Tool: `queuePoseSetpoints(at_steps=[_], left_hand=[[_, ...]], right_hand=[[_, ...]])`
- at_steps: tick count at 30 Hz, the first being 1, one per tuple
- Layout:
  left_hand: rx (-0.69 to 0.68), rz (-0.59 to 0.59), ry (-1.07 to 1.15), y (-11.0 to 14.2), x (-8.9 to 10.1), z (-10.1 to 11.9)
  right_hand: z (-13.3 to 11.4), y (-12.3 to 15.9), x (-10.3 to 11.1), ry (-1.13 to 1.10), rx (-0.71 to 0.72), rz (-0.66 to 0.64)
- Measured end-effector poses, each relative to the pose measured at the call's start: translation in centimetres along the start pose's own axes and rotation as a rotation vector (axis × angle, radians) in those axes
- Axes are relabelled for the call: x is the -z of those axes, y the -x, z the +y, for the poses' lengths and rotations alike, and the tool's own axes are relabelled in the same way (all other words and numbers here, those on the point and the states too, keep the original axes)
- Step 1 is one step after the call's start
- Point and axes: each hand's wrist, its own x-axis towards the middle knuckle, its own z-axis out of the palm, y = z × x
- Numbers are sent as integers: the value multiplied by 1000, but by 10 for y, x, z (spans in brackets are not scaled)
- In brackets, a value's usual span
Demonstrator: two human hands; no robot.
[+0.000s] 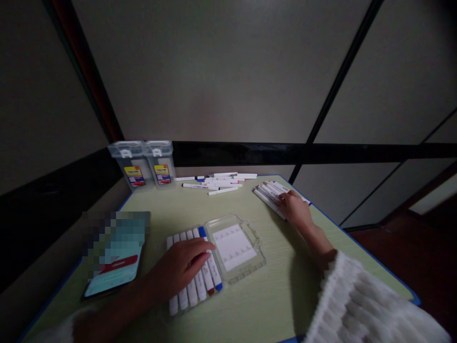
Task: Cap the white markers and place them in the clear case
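Observation:
My left hand (183, 262) lies across a row of white markers (193, 291) in an open clear plastic case (246, 276). Its thumb and fingers are a little apart, over the markers at the case's right end, which have blue and dark red caps. The case's lid is folded out to the right, with a white paper card (233, 246) inside it. Farther off to the right, my right hand (294, 207) is closed with its fingertips at a group of white markers (270, 194) lying side by side; the fingers partly hide the marker they grip.
A loose pile of markers (221, 182) lies at the table's back edge. Two clear lidded boxes (162, 164) with yellow and blue labels stand at the back left. A tablet or phone with a lit screen (121, 257) rests on the left. The greenish table (274, 305) has a blue edge.

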Motion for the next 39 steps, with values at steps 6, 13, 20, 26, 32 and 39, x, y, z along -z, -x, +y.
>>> queuePoseSetpoints(at_steps=[6,13,20,26,32,39], left_hand=[[-3,-14,-24,0,1,1],[1,-24,-31,1,1,1],[-9,-24,-43,1,0,1],[-6,-48,-47,0,2,3],[1,-61,-45,-1,1,2],[-21,-45,-49,1,0,4]], right_hand=[[1,0,-4,-9,-1,13],[2,1,-5,-75,11,99],[-9,-1,1,-250,180,273],[-27,3,3,-385,337,253],[-50,0,-7,-402,458,156],[-79,-27,-42,-356,499,38]])
